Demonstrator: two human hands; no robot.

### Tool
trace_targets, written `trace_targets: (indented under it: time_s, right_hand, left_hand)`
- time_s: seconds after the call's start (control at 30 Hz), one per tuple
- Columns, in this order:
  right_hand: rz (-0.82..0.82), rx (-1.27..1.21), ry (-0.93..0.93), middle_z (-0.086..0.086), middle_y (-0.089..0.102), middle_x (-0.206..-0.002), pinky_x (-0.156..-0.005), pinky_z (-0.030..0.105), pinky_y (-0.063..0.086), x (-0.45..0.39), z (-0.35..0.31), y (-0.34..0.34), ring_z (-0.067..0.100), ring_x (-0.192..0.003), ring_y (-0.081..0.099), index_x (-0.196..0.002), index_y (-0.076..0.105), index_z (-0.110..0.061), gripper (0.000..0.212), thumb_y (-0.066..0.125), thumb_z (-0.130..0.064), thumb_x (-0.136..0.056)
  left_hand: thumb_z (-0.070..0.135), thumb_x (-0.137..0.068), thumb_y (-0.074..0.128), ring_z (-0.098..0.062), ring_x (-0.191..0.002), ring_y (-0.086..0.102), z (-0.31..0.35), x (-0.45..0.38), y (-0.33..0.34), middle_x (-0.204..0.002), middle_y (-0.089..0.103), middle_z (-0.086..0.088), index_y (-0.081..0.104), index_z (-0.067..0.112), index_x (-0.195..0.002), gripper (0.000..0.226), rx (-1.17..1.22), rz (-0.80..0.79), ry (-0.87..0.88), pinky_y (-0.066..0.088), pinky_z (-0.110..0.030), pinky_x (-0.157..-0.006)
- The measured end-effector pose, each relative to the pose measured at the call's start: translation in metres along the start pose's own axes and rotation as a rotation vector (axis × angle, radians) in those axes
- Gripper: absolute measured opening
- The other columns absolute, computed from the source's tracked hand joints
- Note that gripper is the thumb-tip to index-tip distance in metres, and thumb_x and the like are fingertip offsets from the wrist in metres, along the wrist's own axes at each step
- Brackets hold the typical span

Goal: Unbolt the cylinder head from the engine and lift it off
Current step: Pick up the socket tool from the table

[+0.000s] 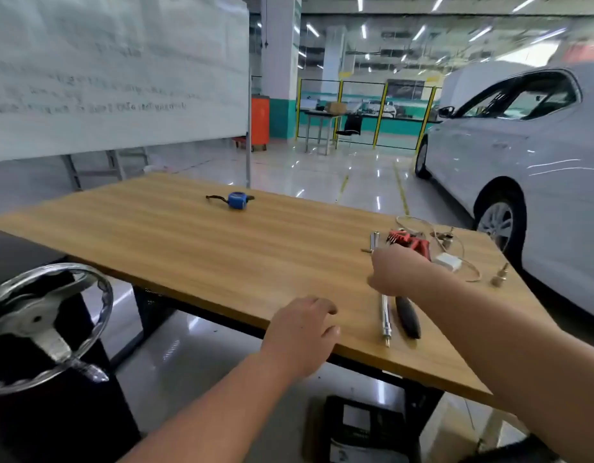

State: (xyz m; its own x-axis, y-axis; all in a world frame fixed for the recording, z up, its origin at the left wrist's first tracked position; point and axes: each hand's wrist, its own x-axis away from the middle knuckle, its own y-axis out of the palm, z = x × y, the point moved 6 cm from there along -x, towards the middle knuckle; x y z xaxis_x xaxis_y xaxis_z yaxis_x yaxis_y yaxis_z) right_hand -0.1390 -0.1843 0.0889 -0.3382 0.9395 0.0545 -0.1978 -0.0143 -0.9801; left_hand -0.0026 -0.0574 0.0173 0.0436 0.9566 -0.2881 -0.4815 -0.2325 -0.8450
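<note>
Reaching over the wooden table's (222,242) right edge, my right hand (401,272) curls above a black-handled steel ratchet (407,315); grip unclear. My left hand (300,332) rests relaxed at the near edge.

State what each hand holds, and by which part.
Left hand holds nothing. Right hand is curled over the tools; whether it grips one cannot be told.

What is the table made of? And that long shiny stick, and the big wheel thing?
The table top looks like wood or wood-look laminate: tan with grain stripes, smooth. The long tool near the right hand looks like polished metal, silvery with bright glints. The handwheel also looks like shiny, chrome-like metal, mirroring the lights.
</note>
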Motion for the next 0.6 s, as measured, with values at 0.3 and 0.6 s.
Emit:
trace_targets:
  time_s: [0.3,0.6]
  right_hand:
    - [-0.140,0.008,0.032,0.001,0.050,-0.081,-0.070,0.029,0.050,-0.005,-0.017,0.039,0.021,-0.083,0.057,-0.090,0.053,-0.013,0.006,0.050,-0.012,-0.095]
    - [0.040,-0.672,-0.086,0.008,0.072,-0.071,-0.052,0.034,0.057,-0.007,-0.119,-0.037,0.021,-0.059,0.071,-0.088,0.059,-0.009,0.010,0.062,-0.018,-0.091]
  left_hand:
    - [0.042,-0.100,0.051,-0.014,-0.123,0.051,-0.005,0.004,0.013,-0.135,0.056,0.008,0.053,0.027,-0.139,0.041,0.044,-0.209,-0.060,0.045,-0.033,-0.104]
    - [0.067,-0.093,0.042,-0.008,-0.101,0.067,-0.056,0.020,-0.046,-0.118,0.068,0.009,0.055,0.034,-0.128,0.049,0.767,-0.033,-0.422,0.050,-0.032,-0.090]
